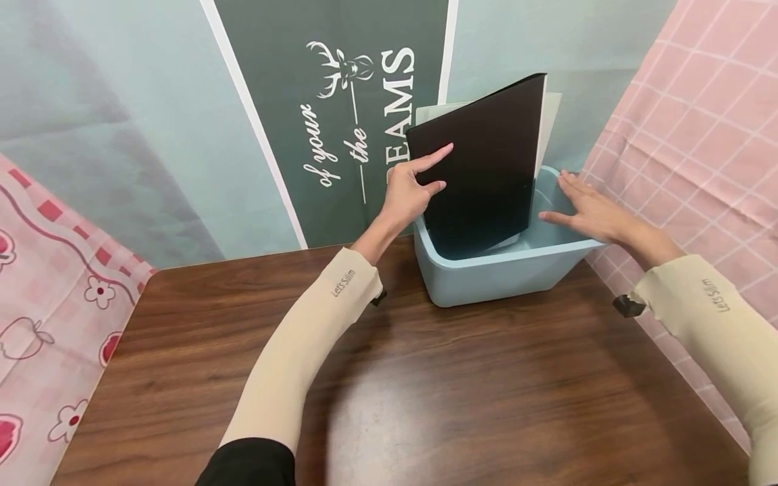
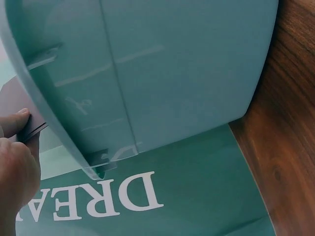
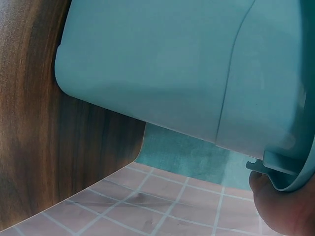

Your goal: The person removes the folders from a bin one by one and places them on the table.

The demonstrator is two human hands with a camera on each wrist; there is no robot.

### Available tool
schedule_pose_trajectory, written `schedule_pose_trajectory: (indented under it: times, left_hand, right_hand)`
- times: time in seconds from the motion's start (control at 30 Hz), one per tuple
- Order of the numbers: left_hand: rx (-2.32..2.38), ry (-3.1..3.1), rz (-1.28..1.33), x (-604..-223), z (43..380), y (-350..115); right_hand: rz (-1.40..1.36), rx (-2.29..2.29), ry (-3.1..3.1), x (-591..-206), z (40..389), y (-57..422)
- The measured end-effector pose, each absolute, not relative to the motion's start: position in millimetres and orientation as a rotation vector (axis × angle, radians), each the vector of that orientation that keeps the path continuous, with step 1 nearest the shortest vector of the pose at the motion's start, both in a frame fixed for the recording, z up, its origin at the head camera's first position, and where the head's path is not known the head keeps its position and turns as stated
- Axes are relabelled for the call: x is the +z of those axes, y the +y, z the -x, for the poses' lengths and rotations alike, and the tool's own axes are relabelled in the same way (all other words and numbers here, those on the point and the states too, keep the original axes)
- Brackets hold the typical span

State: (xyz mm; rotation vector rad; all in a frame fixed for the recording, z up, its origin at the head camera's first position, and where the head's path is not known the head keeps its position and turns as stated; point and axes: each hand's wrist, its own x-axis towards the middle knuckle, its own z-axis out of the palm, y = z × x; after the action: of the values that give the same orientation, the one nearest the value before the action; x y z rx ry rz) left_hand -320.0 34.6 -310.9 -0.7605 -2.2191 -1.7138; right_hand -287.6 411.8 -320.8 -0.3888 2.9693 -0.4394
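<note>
— Pale sleeve (image 1: 292, 364) nearest the lens, left arm. Left hand (image 1: 408, 196) pinches a black folder (image 1: 480, 162) at its left edge; folder tilted, lower part inside the bin (image 1: 486, 280), which stands on the table (image 1: 486, 378).
— Right hand (image 1: 592, 210)?
— Fingers straight, spread, at the bin's right end. Pressing or just touching: can't tell.
— Best way to seat the folder?
— Bring it nearer upright, I'd say, ease it down before the pale sheets (image 1: 552, 111), bin steadied on the right. Slack pinch would likely let it swing.
— What's unseen?
— Folder's lowest corner, lost in shadow by the near rim (image 1: 523, 254); bin-floor contact unclear. Right wrist view crops the hand beside the clip (image 3: 278, 163).
</note>
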Motion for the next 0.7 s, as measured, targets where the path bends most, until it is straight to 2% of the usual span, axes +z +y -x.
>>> schedule_pose_trajectory:
  times: [0.7]
  left_hand:
    - [-1.849, -1.979, 0.692, -294, 308, 17]
  right_hand:
    - [0.361, -0.411, 2.965, -321, 288, 411]
